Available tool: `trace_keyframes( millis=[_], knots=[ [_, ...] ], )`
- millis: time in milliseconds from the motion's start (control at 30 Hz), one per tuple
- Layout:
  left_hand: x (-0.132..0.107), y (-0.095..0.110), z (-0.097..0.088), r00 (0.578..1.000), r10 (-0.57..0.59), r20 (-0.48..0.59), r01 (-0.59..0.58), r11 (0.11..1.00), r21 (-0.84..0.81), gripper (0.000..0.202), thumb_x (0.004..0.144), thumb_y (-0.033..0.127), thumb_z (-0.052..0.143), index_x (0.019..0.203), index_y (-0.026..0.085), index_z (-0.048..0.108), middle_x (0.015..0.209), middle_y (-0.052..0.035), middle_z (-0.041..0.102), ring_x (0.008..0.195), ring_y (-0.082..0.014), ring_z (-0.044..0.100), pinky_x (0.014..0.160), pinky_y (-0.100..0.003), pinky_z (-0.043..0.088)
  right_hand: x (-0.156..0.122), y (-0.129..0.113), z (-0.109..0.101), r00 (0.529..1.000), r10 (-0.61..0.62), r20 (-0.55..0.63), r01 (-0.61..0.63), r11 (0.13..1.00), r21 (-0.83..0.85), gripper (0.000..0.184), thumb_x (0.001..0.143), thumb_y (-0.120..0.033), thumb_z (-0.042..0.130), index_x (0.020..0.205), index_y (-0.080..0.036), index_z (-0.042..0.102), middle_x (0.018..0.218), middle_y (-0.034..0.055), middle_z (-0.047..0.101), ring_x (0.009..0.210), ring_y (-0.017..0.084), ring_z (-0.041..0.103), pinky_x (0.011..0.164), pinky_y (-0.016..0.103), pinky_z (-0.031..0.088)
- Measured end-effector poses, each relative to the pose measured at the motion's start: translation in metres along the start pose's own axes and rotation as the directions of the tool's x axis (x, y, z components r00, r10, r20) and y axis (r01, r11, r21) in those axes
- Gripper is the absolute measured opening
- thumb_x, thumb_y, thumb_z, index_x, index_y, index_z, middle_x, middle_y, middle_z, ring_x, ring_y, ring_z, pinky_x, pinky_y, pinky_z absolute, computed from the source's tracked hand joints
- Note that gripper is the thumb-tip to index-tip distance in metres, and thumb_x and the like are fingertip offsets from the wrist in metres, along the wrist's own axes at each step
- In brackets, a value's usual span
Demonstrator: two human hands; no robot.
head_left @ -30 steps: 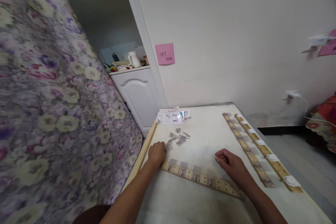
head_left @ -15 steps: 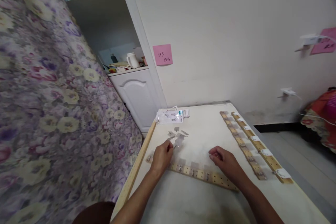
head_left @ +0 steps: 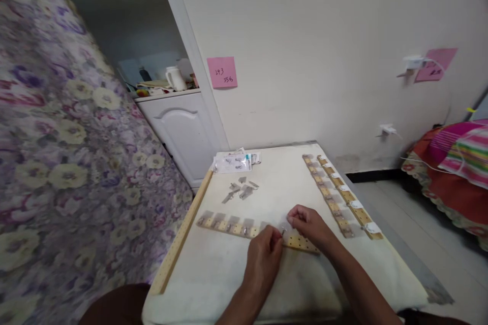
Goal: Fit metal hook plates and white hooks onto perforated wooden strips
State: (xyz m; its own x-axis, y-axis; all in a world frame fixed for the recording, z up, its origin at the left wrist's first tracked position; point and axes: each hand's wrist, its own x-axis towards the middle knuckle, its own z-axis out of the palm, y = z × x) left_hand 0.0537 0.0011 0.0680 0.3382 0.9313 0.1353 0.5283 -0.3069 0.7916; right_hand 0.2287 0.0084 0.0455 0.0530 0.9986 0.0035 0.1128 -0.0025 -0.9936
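Note:
My left hand (head_left: 266, 249) is closed in a pinch at the near side of a perforated wooden strip (head_left: 301, 245). My right hand (head_left: 308, 222) pinches from the other side. Between their fingertips is a small clear hook (head_left: 284, 224), a see-through square plate with a bit of metal, over the strip's right part. The fingers partly cover it. Several similar clear plates with metal hooks sit in a row along the strip's left part. Past them, a loose pile of clear hook pieces (head_left: 246, 192) lies on the pale tabletop (head_left: 278, 177).
Two more wooden strips lie at the right: one with clear pieces (head_left: 328, 195), one with white round pieces (head_left: 345, 195). Flat packages (head_left: 232, 162) lie at the back left. A long wooden bar (head_left: 183, 231) runs along the left edge, beside a floral curtain (head_left: 76, 162).
My left hand has moved right from beside the loose pile to the strip with a clear hook. My right hand has come in to meet it. The view has turned slightly right.

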Motion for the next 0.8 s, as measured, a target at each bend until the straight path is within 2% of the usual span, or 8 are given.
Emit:
trace_keyframes(
  millis=[100, 167, 233, 333, 433, 533, 633, 800],
  knots=[
    [-0.009, -0.003, 0.017, 0.991, -0.131, 0.032, 0.135, 0.962, -0.238, 0.004, 0.075, 0.025, 0.052, 0.072, 0.022, 0.051, 0.062, 0.0045, 0.055, 0.057, -0.0118, 0.052, 0.055, -0.022, 0.037, -0.002, 0.010, -0.015, 1.000, -0.007, 0.025, 0.008, 0.999, -0.035, 0.013, 0.073, -0.030, 0.057, 0.071, -0.018, 0.056, 0.057, -0.0053, 0.050, 0.051, 0.008, 0.043, 0.050, 0.021, 0.033],
    [-0.017, -0.008, 0.030, 0.969, -0.219, 0.111, 0.246, 0.879, -0.409, 0.007, 0.074, 0.028, 0.051, 0.074, 0.021, 0.049, 0.060, 0.0042, 0.057, 0.051, -0.0110, 0.053, 0.051, -0.022, 0.039, -0.002, 0.019, -0.025, 0.999, -0.004, 0.046, 0.007, 0.998, -0.064, 0.013, 0.072, -0.030, 0.057, 0.069, -0.017, 0.056, 0.058, -0.0047, 0.050, 0.053, 0.009, 0.043, 0.051, 0.021, 0.033],
    [-0.024, -0.013, 0.043, 0.930, -0.291, 0.225, 0.367, 0.775, -0.514, 0.011, 0.072, 0.030, 0.051, 0.071, 0.021, 0.047, 0.054, 0.0043, 0.058, 0.043, -0.0094, 0.051, 0.045, -0.021, 0.036, -0.002, 0.028, -0.033, 0.997, 0.009, 0.075, -0.002, 0.995, -0.099, 0.013, 0.072, -0.029, 0.057, 0.068, -0.017, 0.056, 0.058, -0.0040, 0.052, 0.055, 0.010, 0.044, 0.052, 0.021, 0.033],
    [-0.029, -0.021, 0.059, 0.861, -0.366, 0.354, 0.508, 0.657, -0.556, 0.017, 0.069, 0.035, 0.051, 0.074, 0.019, 0.048, 0.050, 0.0035, 0.059, 0.035, -0.0082, 0.049, 0.038, -0.019, 0.030, -0.003, 0.038, -0.037, 0.994, 0.033, 0.100, -0.019, 0.989, -0.145, 0.012, 0.071, -0.028, 0.056, 0.068, -0.017, 0.056, 0.059, -0.0035, 0.053, 0.056, 0.010, 0.045, 0.053, 0.021, 0.034],
    [-0.026, -0.025, 0.066, 0.817, -0.417, 0.399, 0.577, 0.593, -0.561, 0.025, 0.069, 0.037, 0.051, 0.084, 0.017, 0.050, 0.053, 0.0024, 0.062, 0.033, -0.0085, 0.049, 0.034, -0.019, 0.027, -0.001, 0.044, -0.033, 0.994, 0.046, 0.099, -0.028, 0.984, -0.174, 0.011, 0.070, -0.027, 0.055, 0.067, -0.016, 0.056, 0.058, -0.0037, 0.052, 0.055, 0.010, 0.044, 0.053, 0.022, 0.033],
    [-0.020, -0.025, 0.069, 0.771, -0.461, 0.439, 0.636, 0.525, -0.566, 0.026, 0.069, 0.039, 0.052, 0.083, 0.017, 0.050, 0.053, 0.0015, 0.063, 0.032, -0.0080, 0.048, 0.034, -0.019, 0.027, 0.001, 0.046, -0.028, 0.993, 0.053, 0.106, -0.032, 0.980, -0.194, 0.011, 0.069, -0.027, 0.055, 0.066, -0.016, 0.055, 0.056, -0.0039, 0.051, 0.054, 0.010, 0.042, 0.051, 0.021, 0.031],
    [-0.016, -0.023, 0.074, 0.738, -0.489, 0.465, 0.671, 0.459, -0.582, 0.023, 0.072, 0.038, 0.052, 0.081, 0.017, 0.050, 0.052, 0.0014, 0.062, 0.033, -0.0072, 0.048, 0.036, -0.019, 0.027, 0.003, 0.046, -0.028, 0.991, 0.056, 0.120, -0.029, 0.977, -0.209, 0.012, 0.069, -0.029, 0.056, 0.067, -0.017, 0.055, 0.057, -0.0040, 0.051, 0.054, 0.010, 0.042, 0.052, 0.021, 0.032],
    [-0.012, -0.015, 0.082, 0.697, -0.512, 0.502, 0.706, 0.368, -0.605, 0.014, 0.081, 0.028, 0.045, 0.081, 0.015, 0.051, 0.051, 0.0014, 0.061, 0.034, -0.0066, 0.049, 0.038, -0.019, 0.027, 0.004, 0.049, -0.034, 0.984, 0.077, 0.158, -0.037, 0.970, -0.242, 0.015, 0.071, -0.032, 0.054, 0.068, -0.017, 0.054, 0.058, -0.0037, 0.050, 0.055, 0.010, 0.042, 0.052, 0.021, 0.033]
  ],
)
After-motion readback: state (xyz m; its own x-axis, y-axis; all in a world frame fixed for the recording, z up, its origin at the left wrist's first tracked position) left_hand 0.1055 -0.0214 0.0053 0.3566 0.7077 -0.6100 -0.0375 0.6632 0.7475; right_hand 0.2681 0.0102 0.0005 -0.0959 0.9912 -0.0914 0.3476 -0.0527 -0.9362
